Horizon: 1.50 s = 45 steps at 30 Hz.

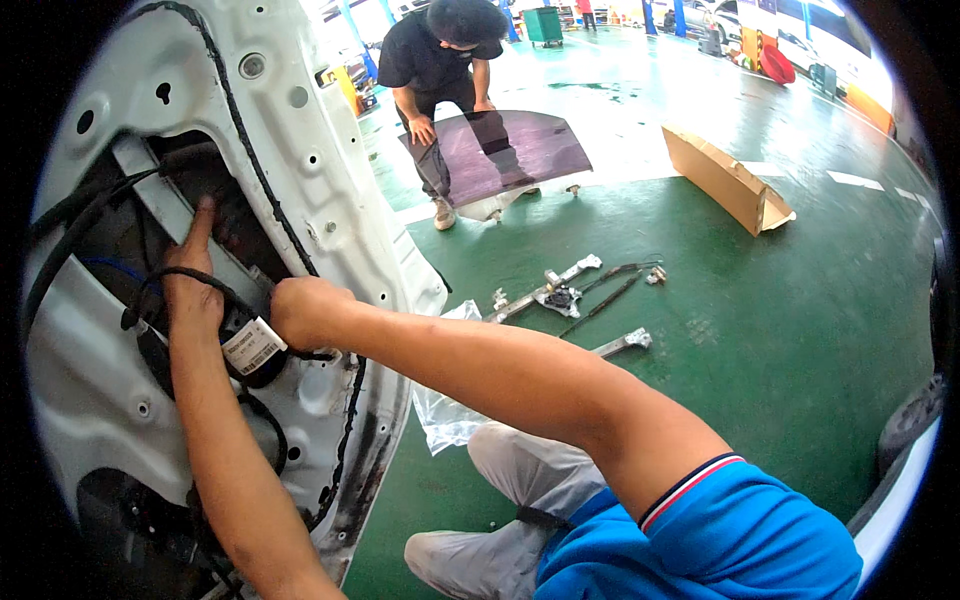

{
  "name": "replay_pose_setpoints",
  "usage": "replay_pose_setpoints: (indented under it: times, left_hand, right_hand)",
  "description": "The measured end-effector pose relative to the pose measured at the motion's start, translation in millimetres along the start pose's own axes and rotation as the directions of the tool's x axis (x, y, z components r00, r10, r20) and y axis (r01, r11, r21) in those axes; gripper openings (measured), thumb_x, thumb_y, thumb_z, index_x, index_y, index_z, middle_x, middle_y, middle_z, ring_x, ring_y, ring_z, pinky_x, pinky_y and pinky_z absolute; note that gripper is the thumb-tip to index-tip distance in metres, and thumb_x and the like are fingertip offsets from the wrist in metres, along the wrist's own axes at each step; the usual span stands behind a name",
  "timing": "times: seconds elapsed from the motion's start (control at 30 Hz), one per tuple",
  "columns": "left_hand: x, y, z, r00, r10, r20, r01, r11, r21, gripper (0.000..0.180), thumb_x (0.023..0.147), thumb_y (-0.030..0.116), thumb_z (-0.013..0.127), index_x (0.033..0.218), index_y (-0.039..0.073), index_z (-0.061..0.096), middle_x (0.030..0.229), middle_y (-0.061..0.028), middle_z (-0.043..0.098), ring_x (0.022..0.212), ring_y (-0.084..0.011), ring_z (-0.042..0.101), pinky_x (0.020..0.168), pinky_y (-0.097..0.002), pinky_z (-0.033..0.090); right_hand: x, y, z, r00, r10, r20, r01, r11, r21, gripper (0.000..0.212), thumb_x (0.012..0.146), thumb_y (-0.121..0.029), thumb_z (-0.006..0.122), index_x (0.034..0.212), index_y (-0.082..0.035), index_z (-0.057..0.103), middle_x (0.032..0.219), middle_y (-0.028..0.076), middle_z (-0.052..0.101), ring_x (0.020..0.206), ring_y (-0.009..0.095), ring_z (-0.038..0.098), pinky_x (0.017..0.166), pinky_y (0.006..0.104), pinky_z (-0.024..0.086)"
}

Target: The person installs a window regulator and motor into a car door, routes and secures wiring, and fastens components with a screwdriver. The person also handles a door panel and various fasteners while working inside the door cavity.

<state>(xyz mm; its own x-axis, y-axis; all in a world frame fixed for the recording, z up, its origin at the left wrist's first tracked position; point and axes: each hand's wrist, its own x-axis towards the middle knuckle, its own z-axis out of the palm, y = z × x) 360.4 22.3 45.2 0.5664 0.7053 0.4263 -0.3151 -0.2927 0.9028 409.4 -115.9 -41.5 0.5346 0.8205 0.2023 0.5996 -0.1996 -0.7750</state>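
Cable (233, 295) crosses left hand (188, 252) — glass (475, 155), cardboard (712, 178) beyond.

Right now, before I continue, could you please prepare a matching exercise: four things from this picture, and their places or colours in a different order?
Column one
1. left hand
2. label
3. tinted glass pane
4. cardboard piece

Column two
A. brown, on the green floor
B. white, just below the right hand in the picture
C. at the large opening of the door panel
D. purplish, in front of the co-worker

Right pairs: 1-C, 2-B, 3-D, 4-A.
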Motion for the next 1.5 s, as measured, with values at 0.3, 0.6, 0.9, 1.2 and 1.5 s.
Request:
replay_pose_setpoints:
  times: [0.3,0.6,0.9,1.2,1.5]
  left_hand:
    - [8.5,-4.7,-8.4,1.0,-0.02,0.005,0.02,0.998,0.061,0.076,0.081,0.039,0.083,0.137,-0.001,0.052,0.129,-0.0132,0.06,0.116,-0.0299,0.056,0.103,-0.044,0.043]
    - [9.7,-4.5,-7.6,1.0,0.0,-0.021,0.001,0.996,0.089,0.082,0.077,0.045,0.085,0.134,-0.005,0.053,0.125,-0.0159,0.06,0.112,-0.0298,0.057,0.101,-0.0439,0.045]
    - [2.1,0.9,-4.1,0.999,-0.014,-0.042,0.018,0.995,0.099,0.072,0.078,0.044,0.084,0.124,-0.006,0.06,0.115,-0.0144,0.064,0.101,-0.0274,0.06,0.094,-0.0402,0.047]
    - [2.7,-0.8,-3.1,0.998,0.035,-0.045,-0.031,0.996,0.086,0.071,0.079,0.041,0.084,0.127,-0.006,0.059,0.116,-0.014,0.064,0.104,-0.0275,0.06,0.095,-0.041,0.046]
    - [8.9,-2.7,-10.1,0.999,-0.036,-0.025,0.039,0.994,0.098,0.061,0.079,0.04,0.084,0.118,-0.002,0.063,0.109,-0.0116,0.065,0.098,-0.0256,0.06,0.092,-0.0404,0.048]
  right_hand:
    - [-1.0,-5.5,-3.9,0.998,0.033,0.053,-0.026,0.99,-0.137,0.028,0.075,-0.014,0.074,0.101,-0.004,0.075,0.109,0.019,0.072,0.104,0.035,0.069,0.084,0.044,0.056]
    - [1.9,0.8,4.1,1.0,0.025,-0.008,-0.025,0.999,0.021,0.029,0.077,-0.022,0.073,0.099,-0.002,0.075,0.107,0.02,0.071,0.102,0.036,0.069,0.085,0.0451,0.056]
    - [-4.8,-4.3,-0.3,0.999,0.048,-0.019,-0.048,0.999,0.003,0.026,0.076,-0.014,0.069,0.099,-0.003,0.075,0.108,0.018,0.072,0.103,0.032,0.07,0.084,0.0436,0.057]
    - [5.9,0.9,7.9,0.999,0.034,-0.014,-0.035,0.999,-0.005,0.031,0.076,-0.021,0.072,0.099,0.0,0.075,0.107,0.021,0.071,0.103,0.036,0.069,0.083,0.0447,0.056]
    - [6.8,7.1,9.4,0.999,0.031,-0.023,-0.028,0.994,0.106,0.035,0.078,-0.029,0.071,0.097,0.001,0.074,0.106,0.022,0.071,0.103,0.039,0.068,0.086,0.0462,0.055]
